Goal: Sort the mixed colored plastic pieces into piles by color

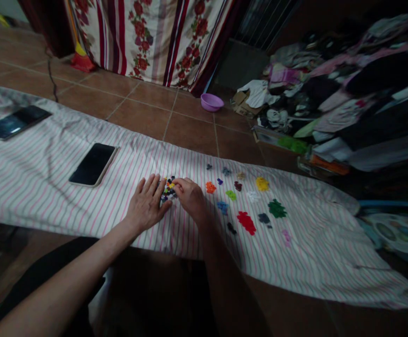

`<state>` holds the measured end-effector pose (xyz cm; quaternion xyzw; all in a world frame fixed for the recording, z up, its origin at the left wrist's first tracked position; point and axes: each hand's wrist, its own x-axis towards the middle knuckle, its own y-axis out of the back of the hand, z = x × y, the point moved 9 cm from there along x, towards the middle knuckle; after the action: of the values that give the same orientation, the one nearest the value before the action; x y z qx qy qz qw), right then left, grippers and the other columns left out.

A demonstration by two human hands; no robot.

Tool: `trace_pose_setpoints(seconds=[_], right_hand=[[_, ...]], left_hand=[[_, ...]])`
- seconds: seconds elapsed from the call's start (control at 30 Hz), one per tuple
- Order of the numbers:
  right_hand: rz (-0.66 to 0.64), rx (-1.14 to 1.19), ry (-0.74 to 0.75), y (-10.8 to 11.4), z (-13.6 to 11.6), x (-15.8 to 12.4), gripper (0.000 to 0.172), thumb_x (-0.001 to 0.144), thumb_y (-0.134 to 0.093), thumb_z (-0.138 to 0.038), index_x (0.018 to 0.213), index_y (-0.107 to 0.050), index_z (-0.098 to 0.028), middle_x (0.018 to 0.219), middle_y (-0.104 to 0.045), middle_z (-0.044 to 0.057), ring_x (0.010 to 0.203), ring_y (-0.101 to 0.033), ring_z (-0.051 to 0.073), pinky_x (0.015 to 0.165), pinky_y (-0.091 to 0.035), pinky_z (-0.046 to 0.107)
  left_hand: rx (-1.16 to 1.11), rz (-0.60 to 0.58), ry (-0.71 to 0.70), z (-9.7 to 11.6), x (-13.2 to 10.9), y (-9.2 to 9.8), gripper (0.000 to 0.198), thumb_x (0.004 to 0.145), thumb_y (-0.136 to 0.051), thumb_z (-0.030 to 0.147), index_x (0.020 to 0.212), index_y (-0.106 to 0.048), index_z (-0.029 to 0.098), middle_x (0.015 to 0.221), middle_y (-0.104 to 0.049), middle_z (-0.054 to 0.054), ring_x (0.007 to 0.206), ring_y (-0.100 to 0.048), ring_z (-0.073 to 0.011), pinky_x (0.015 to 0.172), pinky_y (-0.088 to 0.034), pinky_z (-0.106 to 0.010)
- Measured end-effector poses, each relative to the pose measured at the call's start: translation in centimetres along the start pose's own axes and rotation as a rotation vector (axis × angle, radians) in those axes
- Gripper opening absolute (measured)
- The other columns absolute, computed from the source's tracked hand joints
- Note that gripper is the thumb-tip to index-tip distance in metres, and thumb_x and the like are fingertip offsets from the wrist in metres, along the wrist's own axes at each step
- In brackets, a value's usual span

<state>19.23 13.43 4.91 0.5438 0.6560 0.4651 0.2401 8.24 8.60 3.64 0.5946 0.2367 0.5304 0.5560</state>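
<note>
My left hand [148, 202] lies flat on the pink-striped cloth [42, 182], fingers stretched out, its fingertips touching a small mixed pile of coloured pieces [169, 188]. My right hand [190, 196] is curled at the right side of that pile, fingers pinched on pieces too small to name. To the right lie sorted little heaps: orange [210, 187], yellow [262, 183], green [277, 208], red [246, 222], blue [222, 206] and others.
A dark phone [92, 164] lies on the cloth left of my hands, and a tablet [14, 122] lies further left. Beyond the cloth are a tiled floor, a purple bowl [211, 101], a floral curtain [155, 37] and a heap of clothes [347, 93].
</note>
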Motion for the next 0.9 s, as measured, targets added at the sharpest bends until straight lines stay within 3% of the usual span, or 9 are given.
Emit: trace_pose_setpoints(seconds=[0.33, 0.57, 0.73, 0.9], right_hand=[[0.060, 0.035, 0.004, -0.2, 0.5, 0.2, 0.019, 0.089, -0.048, -0.014, 0.085, -0.065, -0.021, 0.080, -0.063, 0.003, 0.080, -0.057, 0.016, 0.075, -0.041, 0.026], [0.140, 0.111, 0.047, 1.0, 0.8, -0.7, 0.021, 0.085, -0.044, -0.010, 0.089, -0.062, -0.019, 0.088, -0.064, 0.006, 0.086, -0.058, 0.018, 0.079, -0.043, 0.028], [0.032, 0.195, 0.102, 1.0, -0.2, -2.0, 0.013, 0.086, -0.052, -0.011, 0.086, -0.063, -0.019, 0.082, -0.061, 0.002, 0.077, -0.058, 0.015, 0.072, -0.044, 0.025], [-0.074, 0.241, 0.165, -0.2, -1.5, -2.8, 0.011, 0.087, -0.058, -0.012, 0.085, -0.065, -0.020, 0.086, -0.062, 0.002, 0.083, -0.059, 0.014, 0.077, -0.045, 0.026]], left_hand=[[-0.064, 0.014, 0.004, -0.5, 0.1, -0.1, 0.057, 0.096, -0.041, 0.044, 0.141, -0.040, 0.009, 0.146, -0.044, -0.022, 0.141, -0.033, -0.0319, 0.114, -0.028, -0.053], [-0.318, 0.002, 0.046, -3.1, -0.5, 1.6, 0.044, 0.099, -0.027, 0.030, 0.130, -0.051, 0.009, 0.141, -0.049, -0.019, 0.135, -0.043, -0.0252, 0.110, -0.041, -0.044], [-0.280, 0.041, 0.122, -4.3, -1.9, 3.9, 0.033, 0.097, -0.038, 0.031, 0.113, -0.062, 0.015, 0.121, -0.059, -0.014, 0.113, -0.057, -0.0239, 0.098, -0.050, -0.040], [-0.180, -0.092, 0.135, -4.1, -2.8, 3.7, 0.024, 0.094, -0.047, 0.034, 0.099, -0.064, 0.018, 0.095, -0.059, -0.009, 0.091, -0.059, -0.0230, 0.081, -0.052, -0.037]])
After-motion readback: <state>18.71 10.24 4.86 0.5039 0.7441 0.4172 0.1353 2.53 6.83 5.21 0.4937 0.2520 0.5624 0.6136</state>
